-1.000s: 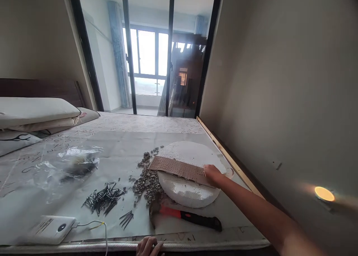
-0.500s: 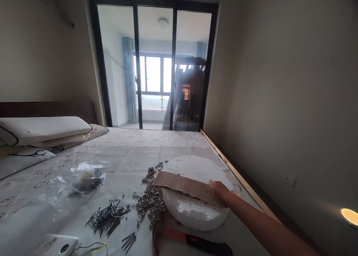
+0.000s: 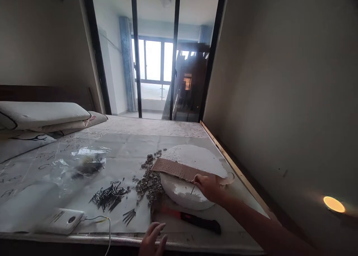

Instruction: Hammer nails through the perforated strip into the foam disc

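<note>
My right hand [image 3: 208, 186] is pinched on a thin dark nail [image 3: 192, 189], which points down beside the front edge of a brown perforated strip [image 3: 176, 169]. That strip lies across a thick white round block [image 3: 181, 190], seemingly foam. At the bed's front edge my left hand [image 3: 153, 238] is empty, with its fingers apart. A hammer [image 3: 192, 220] with a black and red handle lies between the left hand and the block. To the left are a pile of nails [image 3: 109, 196] and several loose nails [image 3: 129, 216].
Grey gravel [image 3: 149, 181] is strewn along the block's left side. A clear plastic bag [image 3: 86, 164] with dark contents lies farther left. A white device [image 3: 65, 220] with a cable sits near the front edge. Pillows [image 3: 44, 116] are at the back left; a wooden rail [image 3: 235, 166] runs along the right.
My right hand has moved left along the strip and now shows a nail in its fingers. My left hand has come into view at the bottom. The view has tilted down.
</note>
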`<action>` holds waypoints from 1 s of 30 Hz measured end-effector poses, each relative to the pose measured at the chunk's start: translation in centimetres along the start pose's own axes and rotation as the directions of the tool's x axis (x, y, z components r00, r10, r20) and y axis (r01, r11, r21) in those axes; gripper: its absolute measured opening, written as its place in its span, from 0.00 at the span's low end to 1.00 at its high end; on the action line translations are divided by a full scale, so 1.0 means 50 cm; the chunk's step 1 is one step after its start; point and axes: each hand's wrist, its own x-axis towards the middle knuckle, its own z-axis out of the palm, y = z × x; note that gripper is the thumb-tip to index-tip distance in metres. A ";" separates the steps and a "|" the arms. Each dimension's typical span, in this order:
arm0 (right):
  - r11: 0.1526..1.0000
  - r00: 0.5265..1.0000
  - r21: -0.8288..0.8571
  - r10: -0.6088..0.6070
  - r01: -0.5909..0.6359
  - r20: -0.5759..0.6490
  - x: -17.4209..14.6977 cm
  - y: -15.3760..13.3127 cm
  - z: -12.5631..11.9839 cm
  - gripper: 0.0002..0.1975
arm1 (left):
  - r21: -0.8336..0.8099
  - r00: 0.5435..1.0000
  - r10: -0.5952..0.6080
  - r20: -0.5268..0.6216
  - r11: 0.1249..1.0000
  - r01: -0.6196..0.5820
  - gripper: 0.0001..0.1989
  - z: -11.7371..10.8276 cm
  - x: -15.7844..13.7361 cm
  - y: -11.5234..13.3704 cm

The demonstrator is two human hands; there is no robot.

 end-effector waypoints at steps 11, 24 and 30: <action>0.790 0.983 0.611 -0.065 -0.054 0.172 -0.177 -0.144 0.206 0.03 | -0.281 0.813 -0.286 0.507 0.837 0.469 0.18 -0.053 0.025 0.136; 0.691 0.958 0.684 0.042 -0.232 0.283 -0.252 -0.096 0.221 0.13 | 0.739 0.840 -0.500 0.209 0.643 0.199 0.11 -0.106 0.075 -0.141; 0.812 0.988 0.568 0.066 -0.134 0.139 -0.216 -0.031 0.150 0.11 | 0.728 0.908 -0.373 0.191 0.674 0.124 0.11 -0.095 0.086 -0.168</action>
